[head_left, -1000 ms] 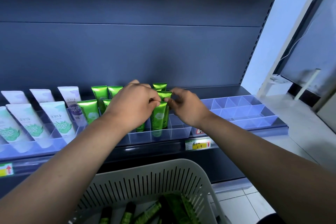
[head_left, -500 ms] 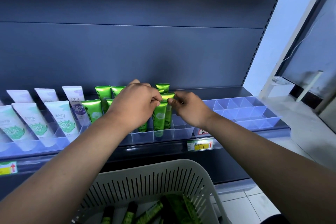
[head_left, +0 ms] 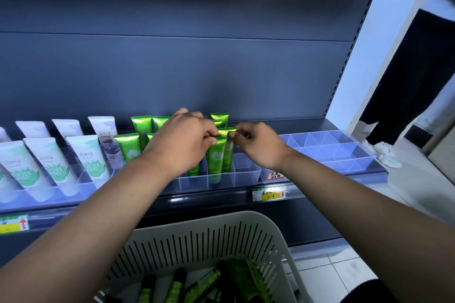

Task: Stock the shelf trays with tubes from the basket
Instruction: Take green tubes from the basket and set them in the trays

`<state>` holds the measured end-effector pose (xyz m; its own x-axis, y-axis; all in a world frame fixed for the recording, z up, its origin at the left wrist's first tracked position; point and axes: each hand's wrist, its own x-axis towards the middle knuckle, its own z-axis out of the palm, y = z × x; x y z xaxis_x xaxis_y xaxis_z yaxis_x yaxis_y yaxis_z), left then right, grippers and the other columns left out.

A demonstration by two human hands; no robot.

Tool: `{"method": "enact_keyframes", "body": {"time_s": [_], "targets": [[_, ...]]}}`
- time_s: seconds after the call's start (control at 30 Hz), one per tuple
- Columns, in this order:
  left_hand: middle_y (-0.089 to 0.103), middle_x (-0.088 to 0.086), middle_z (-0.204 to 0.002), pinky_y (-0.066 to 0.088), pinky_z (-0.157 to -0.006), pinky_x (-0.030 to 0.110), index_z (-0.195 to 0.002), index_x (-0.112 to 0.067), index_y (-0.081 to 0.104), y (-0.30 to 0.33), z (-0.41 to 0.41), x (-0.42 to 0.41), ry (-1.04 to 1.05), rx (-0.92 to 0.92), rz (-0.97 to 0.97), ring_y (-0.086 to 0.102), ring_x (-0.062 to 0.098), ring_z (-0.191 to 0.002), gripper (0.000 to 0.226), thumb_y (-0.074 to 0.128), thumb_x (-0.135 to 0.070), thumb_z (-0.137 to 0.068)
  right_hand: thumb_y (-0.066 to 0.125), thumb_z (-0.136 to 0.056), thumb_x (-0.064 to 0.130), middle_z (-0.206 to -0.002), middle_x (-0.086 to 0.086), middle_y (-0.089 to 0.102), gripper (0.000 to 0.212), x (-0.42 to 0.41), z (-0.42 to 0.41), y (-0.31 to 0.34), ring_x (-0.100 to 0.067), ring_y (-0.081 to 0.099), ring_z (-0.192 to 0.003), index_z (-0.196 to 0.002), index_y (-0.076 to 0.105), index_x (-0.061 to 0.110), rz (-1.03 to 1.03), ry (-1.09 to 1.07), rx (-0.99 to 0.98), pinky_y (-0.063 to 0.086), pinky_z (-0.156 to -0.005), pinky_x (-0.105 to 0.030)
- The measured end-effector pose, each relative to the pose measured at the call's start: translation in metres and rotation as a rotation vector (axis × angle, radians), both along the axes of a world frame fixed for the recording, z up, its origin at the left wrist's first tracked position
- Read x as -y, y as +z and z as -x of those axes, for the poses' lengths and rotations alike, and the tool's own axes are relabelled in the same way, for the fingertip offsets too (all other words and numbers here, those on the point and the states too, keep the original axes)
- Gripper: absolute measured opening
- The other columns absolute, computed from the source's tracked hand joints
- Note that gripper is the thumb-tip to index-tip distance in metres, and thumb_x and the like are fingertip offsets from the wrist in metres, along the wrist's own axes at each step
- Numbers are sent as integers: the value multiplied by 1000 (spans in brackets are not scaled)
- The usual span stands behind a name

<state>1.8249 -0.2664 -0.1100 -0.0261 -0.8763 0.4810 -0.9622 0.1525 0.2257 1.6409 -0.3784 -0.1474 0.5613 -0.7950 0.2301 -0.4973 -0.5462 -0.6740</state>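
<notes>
Two hands meet over one green tube point(head_left: 227, 132) standing in the clear shelf tray point(head_left: 246, 176): the left hand point(head_left: 183, 141) pinches the left end of its crimped top edge, the right hand point(head_left: 256, 141) the right end. One more green tube point(head_left: 215, 155) stands just in front. At least seven green tubes show in that tray. Seven white tubes point(head_left: 92, 157) fill the trays to the left. Several more green tubes lie in the slotted basket point(head_left: 209, 236) below.
</notes>
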Motion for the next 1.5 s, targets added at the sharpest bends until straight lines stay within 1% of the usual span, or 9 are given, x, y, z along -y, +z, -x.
{"method": "enact_keyframes", "body": {"time_s": [0.3, 0.5, 0.73, 0.87, 0.97, 1.1, 1.2, 1.37, 1.5], "targets": [[62, -9, -89, 50, -83, 35, -103, -31, 73, 13, -3, -30, -19, 14, 10, 54, 20, -92, 13, 71, -35, -91, 62, -103, 26, -86, 17, 66, 23, -16, 5, 20, 1, 60, -75, -122, 72, 19, 63, -71, 69, 46, -73, -20], [62, -16, -63, 50, -63, 27, -87, -32, 71, 17, -2, -56, -53, -42, -176, 55, 1, -60, 7, 67, -37, -91, 63, -97, 22, -109, -3, 65, 29, -36, 2, 41, -16, 60, -84, -125, 63, 13, 313, -152, 110, 49, -82, -27], [67, -11, -65, 46, -60, 25, -79, -23, 70, 7, 2, -88, -86, 45, -482, 58, 2, -61, 20, 67, -39, -91, 61, -92, 27, -71, 14, 63, 10, -99, -12, 68, -9, 58, -65, -95, 67, 20, 447, -1, 229, 51, -68, -31], [72, -9, -64, 57, -69, 30, -75, -18, 72, -11, 1, -106, -116, 123, -805, 66, 9, -65, 27, 64, -40, -89, 66, -92, 31, -52, 7, 47, 30, -137, -16, 65, -9, 43, -51, -64, 60, 19, 418, 334, -1, 38, -54, -28], [68, -5, -60, 53, -62, 29, -67, -12, 66, -38, 0, -118, -99, 219, -1120, 65, 18, -64, 34, 66, -37, -90, 69, -93, 35, -54, 4, 54, 33, -154, -20, 47, -9, 51, -53, -64, 63, 19, 245, 514, -204, 41, -54, -29], [70, 0, -72, 56, -76, 36, -74, -13, 68, -90, -5, -129, -97, 304, -1463, 65, 23, -69, 33, 67, -42, -91, 68, -95, 39, -58, 5, 59, 34, -161, -27, 11, -7, 55, -56, -64, 62, 26, 153, 607, -424, 45, -58, -30], [72, 7, -80, 58, -86, 43, -76, -12, 70, -118, -4, -136, -205, 502, -1417, 69, 29, -80, 39, 65, -48, -90, 65, -96, 40, -69, 3, 67, 32, -163, -33, -13, -9, 61, -63, -78, 73, 15, 143, 656, -574, 47, -61, -29], [62, 12, -134, 39, -79, 32, -137, -6, 60, -146, 7, -149, -210, 614, -1410, 58, 28, -113, 50, 58, -40, -100, 62, -91, 45, -73, 6, 64, 29, -173, -40, -53, -16, 60, -69, -81, 68, 19, 108, 754, -901, 53, -71, -32], [51, 12, -147, 42, -91, 37, -147, -9, 50, -159, 17, -156, -253, 714, -1468, 49, 31, -131, 53, 59, -33, -102, 64, -92, 36, -81, -3, 69, 24, -181, -40, -83, -17, 57, -65, -85, 72, 15, -69, 842, -1134, 47, -59, -30]]}}
